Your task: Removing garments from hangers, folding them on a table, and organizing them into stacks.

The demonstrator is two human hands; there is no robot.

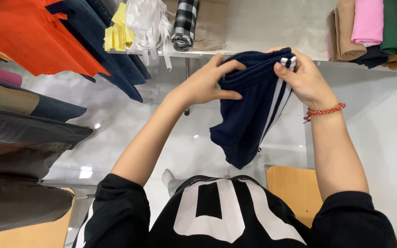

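Observation:
I hold a pair of navy shorts with white side stripes (246,115) up in front of me, above the floor. My left hand (207,82) grips the folded waistband on its left side. My right hand (302,76), with a red beaded bracelet on the wrist, pinches the waistband's right end where the white stripes begin. The legs of the shorts hang down toward my chest.
A white table (263,27) ahead carries a checked fabric roll (184,23), white ribbons (150,23), yellow pieces (118,30) and a stack of folded cloth (377,27) at the right. Orange (28,32), denim and dark garments hang at the left. A wooden stool (295,190) stands below right.

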